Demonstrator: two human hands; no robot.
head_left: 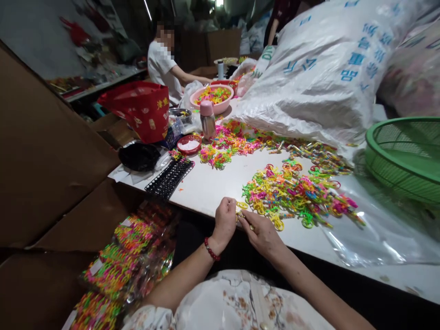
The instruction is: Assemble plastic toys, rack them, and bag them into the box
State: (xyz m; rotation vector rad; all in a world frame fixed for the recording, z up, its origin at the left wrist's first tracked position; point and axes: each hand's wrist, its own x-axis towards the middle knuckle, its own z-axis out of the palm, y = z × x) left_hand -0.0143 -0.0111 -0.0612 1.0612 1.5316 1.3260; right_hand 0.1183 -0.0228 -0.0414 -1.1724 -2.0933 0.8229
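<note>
At the near edge of the white table [229, 183], my left hand [225, 222] is closed in a fist, a red bead bracelet on its wrist. Right beside it, my right hand [264, 233] pinches at the same spot. A small yellow plastic piece with a loop [242, 205] shows between the two hands; most of it is hidden by my fingers. Just beyond my right hand lies a heap of small colourful plastic pieces [292, 190], many with looped ends, in yellow, green, pink and orange.
A transparent plastic bag [373, 233] and a green basket [405, 137] are on the right. Large white sacks [309, 78] stand behind. Left are a black plastic grid [168, 178], red bag [144, 112] and pink-capped bottle [207, 121]. Packed bags [117, 266] lie below. Another person [161, 64] sits across.
</note>
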